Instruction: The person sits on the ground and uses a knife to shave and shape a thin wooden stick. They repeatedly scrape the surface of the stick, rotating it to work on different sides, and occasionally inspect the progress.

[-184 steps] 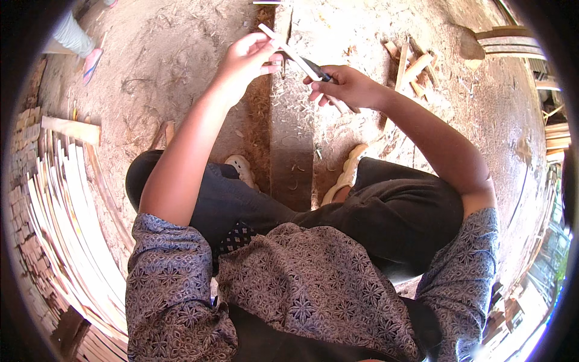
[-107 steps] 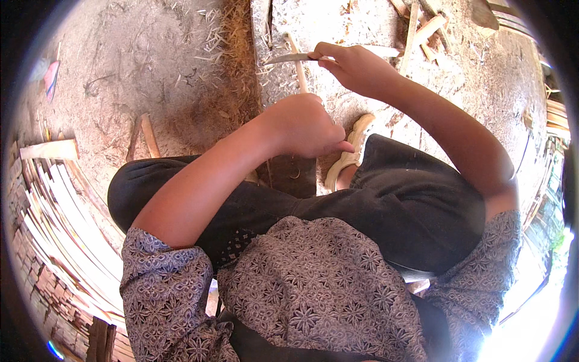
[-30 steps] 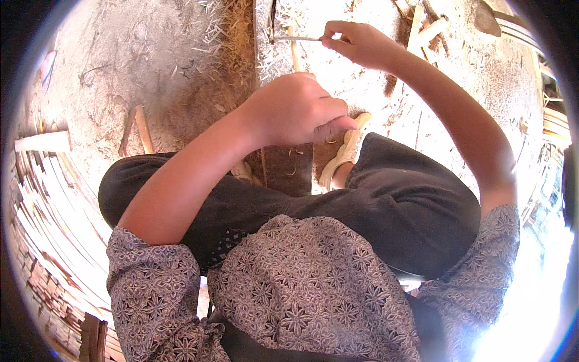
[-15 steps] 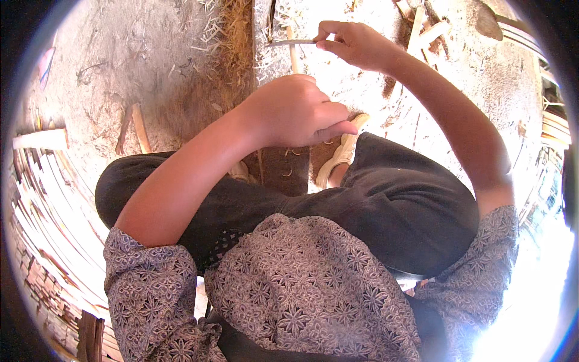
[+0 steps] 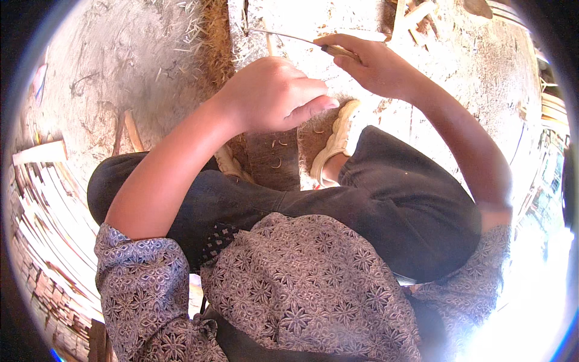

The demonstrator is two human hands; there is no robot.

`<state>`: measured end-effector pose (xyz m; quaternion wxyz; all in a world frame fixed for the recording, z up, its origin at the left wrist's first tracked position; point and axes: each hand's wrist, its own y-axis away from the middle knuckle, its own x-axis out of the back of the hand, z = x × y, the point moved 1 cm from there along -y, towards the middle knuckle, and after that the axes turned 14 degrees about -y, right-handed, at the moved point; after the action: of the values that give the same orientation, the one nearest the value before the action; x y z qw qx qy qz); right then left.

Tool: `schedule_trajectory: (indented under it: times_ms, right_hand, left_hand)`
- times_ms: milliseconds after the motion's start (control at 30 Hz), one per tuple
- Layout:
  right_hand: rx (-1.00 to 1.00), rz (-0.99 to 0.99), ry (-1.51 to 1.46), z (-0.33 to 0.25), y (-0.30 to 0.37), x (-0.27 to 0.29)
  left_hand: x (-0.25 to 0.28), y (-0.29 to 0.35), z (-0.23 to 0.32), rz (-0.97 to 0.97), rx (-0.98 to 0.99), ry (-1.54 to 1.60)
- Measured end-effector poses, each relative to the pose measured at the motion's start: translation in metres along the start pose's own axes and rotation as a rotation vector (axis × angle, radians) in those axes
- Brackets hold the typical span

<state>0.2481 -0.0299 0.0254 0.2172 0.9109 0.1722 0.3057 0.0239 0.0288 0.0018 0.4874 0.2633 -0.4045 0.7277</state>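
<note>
My left hand (image 5: 274,96) is closed in a fist in the middle, above the wooden board. A thin pale wooden stick (image 5: 269,44) runs up from behind its knuckles, and its lower part is hidden by the hand. Farther off and to the right, my right hand (image 5: 383,67) grips a knife (image 5: 332,49) by its handle. The long thin blade points left and lies across the far end of the stick. I cannot tell whether the edge touches the wood.
Wood shavings (image 5: 214,42) lie along the board (image 5: 274,160) between my sandalled feet. Offcuts (image 5: 416,15) are scattered at the far right. A large stack of pale wood strips (image 5: 51,208) sits on the left, with a loose piece (image 5: 39,152) at its far end.
My right hand has drawn slightly nearer and turned, so the knife handle now shows and the blade slants. My left hand has shifted a little left and away.
</note>
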Motion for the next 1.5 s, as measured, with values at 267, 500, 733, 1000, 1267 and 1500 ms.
schedule_trajectory:
  times_ms: [267, 500, 733, 1000, 1267, 1500]
  right_hand:
    - [0.059, 0.145, 0.123, -0.001, 0.0, -0.012]
    - [0.116, 0.133, 0.262, -0.001, -0.043, -0.028]
    - [0.145, 0.15, 0.297, -0.007, -0.032, -0.017]
    - [0.165, 0.096, 0.247, 0.004, -0.021, -0.002]
    - [0.208, 0.101, 0.279, 0.032, -0.09, -0.01]
    - [0.297, 0.113, 0.054, -0.011, -0.009, -0.004]
  left_hand:
    - [-0.003, -0.005, 0.0, 0.042, 0.003, 0.023]
    - [-0.004, -0.006, -0.001, 0.05, -0.035, -0.03]
    - [-0.001, -0.008, -0.001, 0.081, -0.01, 0.013]
    - [0.005, -0.006, -0.004, 0.101, 0.046, 0.078]
    - [0.018, -0.005, -0.012, 0.138, 0.092, 0.082]
    - [0.029, 0.006, -0.024, 0.256, 0.188, 0.131]
